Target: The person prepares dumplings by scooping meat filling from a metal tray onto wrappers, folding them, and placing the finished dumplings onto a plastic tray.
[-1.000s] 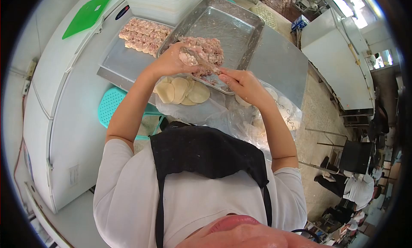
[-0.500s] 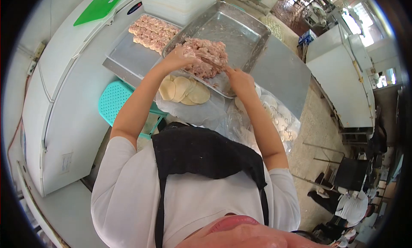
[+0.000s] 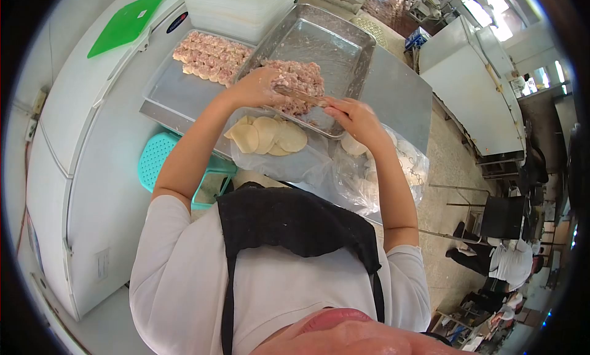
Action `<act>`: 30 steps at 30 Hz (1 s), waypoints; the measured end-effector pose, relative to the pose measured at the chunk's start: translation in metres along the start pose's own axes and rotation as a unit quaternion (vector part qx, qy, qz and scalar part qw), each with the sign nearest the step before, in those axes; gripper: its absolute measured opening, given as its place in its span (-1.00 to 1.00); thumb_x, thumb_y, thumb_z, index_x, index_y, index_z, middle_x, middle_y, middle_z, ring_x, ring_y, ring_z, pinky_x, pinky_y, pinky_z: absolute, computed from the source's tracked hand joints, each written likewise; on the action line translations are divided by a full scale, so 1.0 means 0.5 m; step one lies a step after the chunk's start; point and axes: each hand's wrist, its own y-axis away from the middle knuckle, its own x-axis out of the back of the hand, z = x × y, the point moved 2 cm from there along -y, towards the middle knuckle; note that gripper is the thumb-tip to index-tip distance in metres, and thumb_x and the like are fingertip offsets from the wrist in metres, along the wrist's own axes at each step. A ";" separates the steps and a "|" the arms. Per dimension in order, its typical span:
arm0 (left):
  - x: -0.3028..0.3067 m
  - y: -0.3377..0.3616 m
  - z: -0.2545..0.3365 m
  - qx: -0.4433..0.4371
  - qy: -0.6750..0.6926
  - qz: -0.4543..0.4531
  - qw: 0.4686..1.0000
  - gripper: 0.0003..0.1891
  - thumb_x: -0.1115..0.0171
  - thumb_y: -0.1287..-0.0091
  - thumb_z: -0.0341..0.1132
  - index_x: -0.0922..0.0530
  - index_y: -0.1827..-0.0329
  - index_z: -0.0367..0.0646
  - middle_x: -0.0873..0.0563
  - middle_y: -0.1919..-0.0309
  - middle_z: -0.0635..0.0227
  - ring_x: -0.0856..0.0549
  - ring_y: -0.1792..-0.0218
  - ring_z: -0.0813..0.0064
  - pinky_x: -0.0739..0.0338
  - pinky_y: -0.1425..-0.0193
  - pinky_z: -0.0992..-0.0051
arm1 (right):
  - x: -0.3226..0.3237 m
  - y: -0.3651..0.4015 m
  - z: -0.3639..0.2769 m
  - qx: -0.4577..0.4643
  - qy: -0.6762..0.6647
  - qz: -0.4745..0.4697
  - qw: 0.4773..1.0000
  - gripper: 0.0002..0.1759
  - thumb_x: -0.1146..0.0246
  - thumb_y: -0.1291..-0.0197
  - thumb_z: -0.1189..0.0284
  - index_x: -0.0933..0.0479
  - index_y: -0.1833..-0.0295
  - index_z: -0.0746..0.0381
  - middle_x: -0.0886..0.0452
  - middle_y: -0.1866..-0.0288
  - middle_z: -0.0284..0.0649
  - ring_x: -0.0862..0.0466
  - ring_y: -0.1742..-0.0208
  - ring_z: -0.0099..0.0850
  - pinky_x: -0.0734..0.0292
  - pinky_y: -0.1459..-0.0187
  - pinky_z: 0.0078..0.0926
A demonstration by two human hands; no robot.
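My right hand (image 3: 356, 117) grips the near end of a flat wooden spatula (image 3: 307, 97). The spatula's far end reaches to my left hand (image 3: 258, 87), which is curled at the left edge of the meat; whatever lies in its palm is hidden. Under both hands a mound of raw minced meat (image 3: 304, 74) fills the near left corner of a deep metal tray (image 3: 332, 44). Close below the left hand, round dough wrappers (image 3: 268, 135) lie overlapping on a plastic sheet (image 3: 301, 161).
Left of the metal tray, a flat tray (image 3: 169, 84) bears rows of meat-filled dumplings (image 3: 212, 59). A plastic bag of pale rounds (image 3: 399, 167) lies at the table's near right. A turquoise stool (image 3: 157, 158) stands at left beside a white freezer (image 3: 117, 146). Another person (image 3: 510, 261) is far right.
The spatula now lies flatter, its far end at my left hand. My right hand has shifted slightly right and down, with its fingers more extended along the handle. The view has tilted a little.
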 end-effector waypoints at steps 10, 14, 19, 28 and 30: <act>0.112 0.062 -0.054 -0.018 0.215 0.017 0.976 -0.47 -0.48 -0.03 -0.03 -0.63 0.05 -0.23 -0.74 0.24 0.18 -0.68 0.15 0.27 -0.51 -0.04 0.31 | -0.031 -0.044 -0.109 -0.044 0.026 0.056 0.997 -0.65 -0.18 -0.32 0.21 -0.61 -0.08 0.17 -0.67 0.11 -0.01 -0.66 0.14 -0.02 -0.55 0.10 -0.21; 0.180 0.098 -0.091 0.050 0.052 0.004 0.997 -0.41 -0.53 0.00 -0.05 -0.59 -0.05 -0.19 -0.72 0.21 0.22 -0.68 0.21 0.33 -0.52 0.00 0.35 | -0.077 -0.087 -0.215 -0.031 0.016 0.082 0.996 -0.65 -0.17 -0.32 0.22 -0.61 -0.08 0.19 -0.67 0.09 0.00 -0.66 0.10 -0.02 -0.54 0.04 -0.22; 0.246 0.150 -0.182 0.097 0.114 -0.068 0.986 -0.31 -0.52 0.02 0.02 -0.55 -0.09 -0.27 -0.68 0.13 0.11 -0.67 0.15 0.28 -0.52 0.00 0.36 | -0.167 -0.143 -0.222 -0.067 0.022 0.043 0.997 -0.65 -0.21 -0.32 0.33 -0.56 -0.11 0.32 -0.69 0.06 -0.03 -0.69 0.11 -0.14 -0.53 0.03 -0.37; 0.253 0.287 -0.631 0.197 -0.061 0.050 0.977 -0.35 -0.46 -0.02 -0.05 -0.51 -0.14 -0.20 -0.65 0.02 -0.04 -0.63 -0.01 0.04 -0.51 -0.11 0.21 | -0.257 0.027 -0.121 -0.312 -0.207 0.139 0.917 -0.63 -0.21 -0.36 0.29 -0.57 -0.12 0.33 -0.53 0.46 -0.41 -0.50 0.44 -0.60 -0.38 0.38 -0.65; 0.241 0.279 -0.666 0.180 -0.101 0.072 0.976 -0.31 -0.45 -0.04 -0.09 -0.46 -0.24 -0.20 -0.64 0.01 -0.07 -0.63 -0.02 0.02 -0.51 -0.10 0.19 | -0.276 0.059 -0.134 -0.357 -0.268 0.163 0.880 -0.63 -0.20 -0.37 0.29 -0.57 -0.14 0.31 -0.41 0.53 -0.54 -0.37 0.52 -0.73 -0.28 0.50 -0.73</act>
